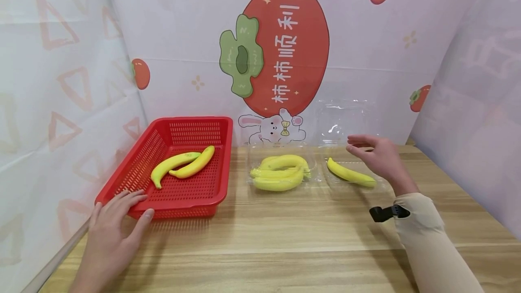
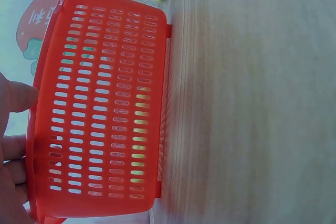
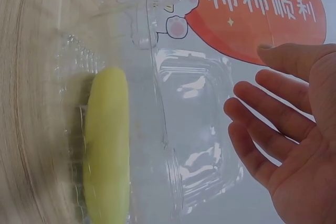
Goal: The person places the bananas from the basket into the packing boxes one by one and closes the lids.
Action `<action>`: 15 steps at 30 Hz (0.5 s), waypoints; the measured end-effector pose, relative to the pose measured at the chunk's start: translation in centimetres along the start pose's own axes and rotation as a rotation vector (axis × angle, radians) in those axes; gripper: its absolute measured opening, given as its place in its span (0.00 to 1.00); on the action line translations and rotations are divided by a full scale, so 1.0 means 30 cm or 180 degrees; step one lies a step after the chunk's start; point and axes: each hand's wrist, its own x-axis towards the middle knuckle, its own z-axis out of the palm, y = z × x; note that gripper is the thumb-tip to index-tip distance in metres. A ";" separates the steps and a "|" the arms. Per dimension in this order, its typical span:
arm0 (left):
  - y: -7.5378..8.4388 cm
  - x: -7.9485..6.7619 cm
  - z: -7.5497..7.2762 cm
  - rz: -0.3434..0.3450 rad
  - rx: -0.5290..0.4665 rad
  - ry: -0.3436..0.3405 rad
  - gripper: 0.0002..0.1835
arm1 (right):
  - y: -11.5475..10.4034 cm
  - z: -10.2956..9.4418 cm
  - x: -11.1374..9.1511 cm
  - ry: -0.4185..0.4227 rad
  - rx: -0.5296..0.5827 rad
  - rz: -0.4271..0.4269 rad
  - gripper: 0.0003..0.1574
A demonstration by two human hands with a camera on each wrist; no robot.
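A red perforated basket (image 1: 221,166) stands at the left with two bananas (image 1: 195,163) lying in it. My left hand (image 1: 116,232) rests on its near left rim, fingers over the edge; the left wrist view shows the fingers along the rim of the basket (image 2: 105,103). At the right, a clear plastic clamshell box (image 1: 331,186) has its lid (image 1: 342,119) raised, and one banana (image 1: 351,174) lies inside. Above that box my right hand (image 1: 380,157) hovers empty, fingers relaxed and apart from the banana (image 3: 107,145) in the right wrist view.
Between basket and open box sits another clear plastic box (image 1: 250,186) holding several bananas (image 1: 281,173). Everything stands on a wood-grain table (image 1: 260,238). A printed cloth backdrop (image 1: 183,40) rises behind, with side cloths at left and right.
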 end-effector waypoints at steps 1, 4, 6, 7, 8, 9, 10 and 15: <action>0.000 0.000 0.000 0.0000 0.0004 0.0000 0.24 | -0.005 0.002 0.002 -0.0008 -0.0002 0.0002 0.31; 0.000 0.000 -0.001 -0.0016 0.0018 -0.0021 0.24 | -0.022 0.007 0.009 -0.0029 -0.0009 0.0006 0.31; 0.001 -0.001 -0.002 -0.0032 0.0028 -0.0043 0.25 | -0.034 0.011 0.013 -0.0035 -0.0008 0.0009 0.31; 0.001 -0.002 -0.002 -0.0041 0.0032 -0.0053 0.25 | -0.039 0.013 0.015 -0.0033 -0.0005 -0.0003 0.30; 0.002 -0.002 -0.002 -0.0049 0.0036 -0.0062 0.25 | -0.044 0.015 0.016 -0.0029 0.0003 -0.0012 0.30; 0.002 -0.003 -0.003 -0.0055 0.0041 -0.0069 0.25 | -0.048 0.018 0.016 -0.0030 0.0013 -0.0023 0.30; 0.003 -0.003 -0.003 -0.0058 0.0044 -0.0071 0.25 | -0.052 0.020 0.017 -0.0031 0.0034 -0.0036 0.30; 0.004 -0.003 -0.005 -0.0067 0.0062 -0.0068 0.25 | -0.066 0.031 0.022 -0.0041 0.0063 -0.0060 0.29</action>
